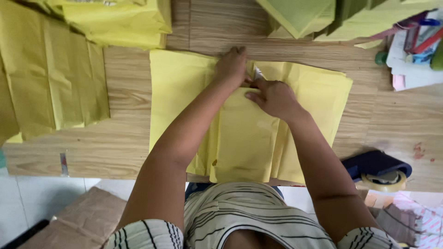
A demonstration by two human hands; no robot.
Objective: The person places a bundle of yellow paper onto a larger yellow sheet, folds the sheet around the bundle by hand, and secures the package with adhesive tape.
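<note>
Wood-pattern table point(124, 138) fills most of the view, and yellow paper lies over much of it. On the left side there is a big unfolded yellow sheet point(50, 87), and a thick stack of folded yellow sheets point(120, 20) sits at the top edge. More greenish-yellow folded sheets point(304, 16) are at the top right.

In the middle, directly in front of the person, lies the yellow paper point(184, 87) that both hands work on. It is spread flat, with a narrower folded panel point(244, 143) on top that runs toward the near table edge.

The left hand point(230, 67) lies flat with fingers stretched, pressing on the far part of the paper. The right hand point(272, 97) is curled; thumb and fingers seem to pinch a small piece at the top of the panel, but this spot is partly hidden, so I cannot say exactly what it has there.

The paper looks thin, light and soft. I think it will crease easily, slide on the smooth table and tear if pulled hard. Best to take it at an edge or corner while the other palm keeps it down.

At the right are a tape dispenser point(378, 168), pens and papers point(415, 50), and at the near left edge a small cutter point(63, 163).
</note>
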